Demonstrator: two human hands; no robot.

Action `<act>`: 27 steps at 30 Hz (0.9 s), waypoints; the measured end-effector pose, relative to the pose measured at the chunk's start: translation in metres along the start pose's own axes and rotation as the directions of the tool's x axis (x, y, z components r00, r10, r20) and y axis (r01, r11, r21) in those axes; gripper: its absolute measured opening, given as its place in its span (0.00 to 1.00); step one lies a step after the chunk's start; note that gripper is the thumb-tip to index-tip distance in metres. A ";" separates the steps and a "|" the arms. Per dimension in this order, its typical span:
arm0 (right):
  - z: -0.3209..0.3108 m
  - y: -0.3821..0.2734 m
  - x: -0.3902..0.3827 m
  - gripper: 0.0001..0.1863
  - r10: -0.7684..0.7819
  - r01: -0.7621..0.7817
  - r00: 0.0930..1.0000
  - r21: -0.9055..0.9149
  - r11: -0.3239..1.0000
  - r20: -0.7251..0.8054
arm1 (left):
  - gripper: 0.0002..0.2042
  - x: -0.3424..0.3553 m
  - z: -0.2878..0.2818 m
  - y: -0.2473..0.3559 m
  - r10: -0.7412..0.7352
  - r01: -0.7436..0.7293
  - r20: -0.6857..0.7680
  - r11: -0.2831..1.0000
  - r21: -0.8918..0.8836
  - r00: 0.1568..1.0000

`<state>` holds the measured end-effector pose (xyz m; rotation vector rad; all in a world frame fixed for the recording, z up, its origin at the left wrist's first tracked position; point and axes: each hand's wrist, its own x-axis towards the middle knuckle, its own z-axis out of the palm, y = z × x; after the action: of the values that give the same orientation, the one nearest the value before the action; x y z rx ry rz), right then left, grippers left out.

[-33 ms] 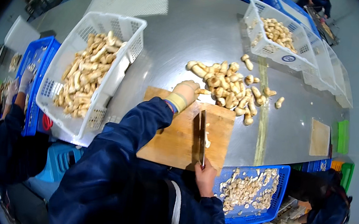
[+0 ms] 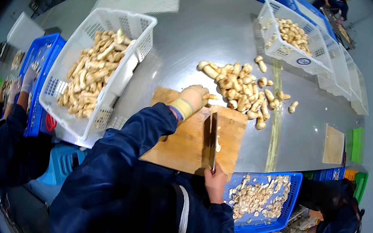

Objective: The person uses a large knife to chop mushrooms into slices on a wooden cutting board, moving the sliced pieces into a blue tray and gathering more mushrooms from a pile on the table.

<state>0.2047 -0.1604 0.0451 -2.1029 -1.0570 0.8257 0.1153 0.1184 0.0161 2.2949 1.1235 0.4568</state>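
Note:
My left hand (image 2: 192,97), in a pale glove with a yellow cuff, is closed on a small brownish mushroom (image 2: 210,97) at the far edge of a wooden cutting board (image 2: 175,145). In my right hand (image 2: 215,182) is the handle of a knife (image 2: 213,141), its blade pointing away from me over the right half of the board. Pale slices (image 2: 218,144) lie against the blade's right side. Just beyond the board, a heap of whole mushrooms (image 2: 242,88) spreads over the steel table (image 2: 177,44).
A white crate (image 2: 50,91) of mushrooms stands at left, another (image 2: 293,57) at far right. Sliced mushrooms fill part of a blue basket (image 2: 296,197) beside my right arm. Another board (image 2: 333,145) lies further right. Co-workers are at both sides.
The whole view has shifted slightly. My left hand, with the mushroom in it, has come a little nearer over the board. The knife stays in about the same place.

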 end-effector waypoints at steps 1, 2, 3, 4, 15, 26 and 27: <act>0.001 0.003 0.002 0.17 0.008 -0.008 1.000 0.010 1.000 -0.004 | 0.10 -0.022 -0.009 0.003 0.056 -0.057 0.055 0.998 0.015 0.997; 0.001 0.006 0.000 0.17 0.011 -0.011 1.000 0.006 1.000 0.013 | 0.11 -0.049 -0.005 0.004 0.073 -0.072 -0.017 0.997 0.011 0.997; 0.000 0.001 -0.001 0.15 0.021 -0.024 0.999 0.073 0.997 0.040 | 0.12 -0.073 -0.004 0.003 0.083 -0.082 -0.095 0.996 0.019 0.992; 0.000 -0.006 -0.005 0.13 0.038 -0.047 0.997 0.137 0.989 0.065 | 0.12 -0.091 -0.002 0.002 0.063 -0.061 -0.093 0.998 0.022 0.994; -0.011 -0.024 -0.012 0.13 0.046 -0.054 0.969 0.027 0.998 0.242 | 0.15 -0.125 0.027 -0.002 -0.056 0.027 0.060 0.914 0.404 0.997; 0.020 -0.045 0.013 0.12 0.047 -0.078 0.977 0.145 0.986 0.206 | 0.15 -0.148 0.012 -0.024 -0.467 0.454 0.150 0.653 -0.606 0.872; 0.016 -0.047 0.008 0.12 0.089 -0.128 0.962 0.138 0.982 0.257 | 0.18 -0.150 0.009 -0.020 -0.478 0.570 0.405 0.275 -0.774 0.780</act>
<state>0.1755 -0.1270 0.0697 -1.9762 -0.9751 1.2140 0.0184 0.0054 -0.0130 0.9141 1.1372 0.4816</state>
